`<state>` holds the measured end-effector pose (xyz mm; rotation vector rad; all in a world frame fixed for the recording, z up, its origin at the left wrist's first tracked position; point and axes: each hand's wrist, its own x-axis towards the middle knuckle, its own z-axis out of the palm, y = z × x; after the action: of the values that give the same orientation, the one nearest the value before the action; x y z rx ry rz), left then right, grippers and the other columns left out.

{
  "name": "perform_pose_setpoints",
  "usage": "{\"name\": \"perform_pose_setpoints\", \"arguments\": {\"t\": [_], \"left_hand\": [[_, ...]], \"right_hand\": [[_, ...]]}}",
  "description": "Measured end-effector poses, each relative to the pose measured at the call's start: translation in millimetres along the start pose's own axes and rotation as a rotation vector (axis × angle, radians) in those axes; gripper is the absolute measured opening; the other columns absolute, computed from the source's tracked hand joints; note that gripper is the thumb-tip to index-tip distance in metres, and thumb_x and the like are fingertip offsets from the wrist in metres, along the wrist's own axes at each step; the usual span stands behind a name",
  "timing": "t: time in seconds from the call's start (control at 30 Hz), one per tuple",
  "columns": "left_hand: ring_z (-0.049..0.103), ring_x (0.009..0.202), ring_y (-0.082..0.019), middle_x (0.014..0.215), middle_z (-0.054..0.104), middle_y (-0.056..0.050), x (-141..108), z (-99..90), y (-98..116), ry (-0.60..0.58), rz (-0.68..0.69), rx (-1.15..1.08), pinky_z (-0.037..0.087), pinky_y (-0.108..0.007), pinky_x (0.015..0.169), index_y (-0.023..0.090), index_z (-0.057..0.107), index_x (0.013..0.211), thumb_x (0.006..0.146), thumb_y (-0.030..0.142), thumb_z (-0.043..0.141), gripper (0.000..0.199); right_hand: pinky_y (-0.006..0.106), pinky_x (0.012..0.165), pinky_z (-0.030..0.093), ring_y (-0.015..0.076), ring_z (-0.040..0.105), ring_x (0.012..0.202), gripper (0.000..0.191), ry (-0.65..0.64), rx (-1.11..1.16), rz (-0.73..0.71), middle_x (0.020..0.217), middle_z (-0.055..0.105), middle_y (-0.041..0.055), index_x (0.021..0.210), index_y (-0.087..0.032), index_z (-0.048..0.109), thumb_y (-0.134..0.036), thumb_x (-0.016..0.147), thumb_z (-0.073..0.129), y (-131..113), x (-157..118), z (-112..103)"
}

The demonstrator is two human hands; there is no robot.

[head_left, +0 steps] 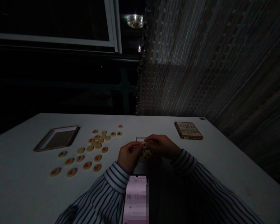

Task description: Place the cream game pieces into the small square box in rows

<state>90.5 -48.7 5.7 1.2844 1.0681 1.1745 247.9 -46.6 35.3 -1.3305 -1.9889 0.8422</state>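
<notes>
My left hand (130, 156) and my right hand (163, 147) meet over the middle of the table, fingers closed in a pinch. Between their fingertips shows a pale round xiangqi piece (143, 143) with a dark mark. Just below the fingers is a cluster of pale, dark-marked pieces (146, 154); in this dim light I cannot tell what holds them. Behind the hands a white edge (140, 138) shows, mostly hidden. Left of my hands, loose xiangqi pieces (87, 165) lie spread out, several with red characters, a few with dark ones, others blank side up.
An open shallow box tray (73, 127) rests at the table's left. A closed box (189, 130) with a printed lid lies at the back right. A lit phone (136, 186) showing a timer is in front of me. Beyond the white table (25, 174) hangs a string curtain (177, 62).
</notes>
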Motion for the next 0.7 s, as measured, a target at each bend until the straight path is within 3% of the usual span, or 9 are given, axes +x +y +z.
{"name": "perform_pose_setpoints", "arguments": {"t": [0.23, 0.7], "left_hand": [[0.062, 0.062, -0.015, 0.065, 0.067, -0.004, 0.6, 0.8, -4.4, -0.043, -0.019, -0.072, 0.05, -0.022, 0.057, 0.012, 0.062, 0.075, 0.061, 0.03, 0.062, 0.023], [0.061, 0.072, -0.016, 0.075, 0.068, -0.005, 2.4, -1.9, -6.8, -0.059, 0.06, 0.043, 0.049, -0.025, 0.067, 0.013, 0.066, 0.079, 0.065, 0.032, 0.058, 0.025]], "right_hand": [[0.022, 0.062, 0.043, 0.0112, 0.057, 0.068, 0.019, 0.019, -0.044, -0.021, 0.075, 0.062, 0.0016, 0.086, -0.016, 0.058, -0.027, 0.071, 0.052, 0.7, -0.8, -0.5], [0.023, 0.066, 0.042, 0.0124, 0.056, 0.074, 0.021, -0.015, -0.115, -0.061, 0.08, 0.063, 0.0027, 0.087, -0.017, 0.06, -0.027, 0.074, 0.048, -0.2, -1.3, -2.8]]}}
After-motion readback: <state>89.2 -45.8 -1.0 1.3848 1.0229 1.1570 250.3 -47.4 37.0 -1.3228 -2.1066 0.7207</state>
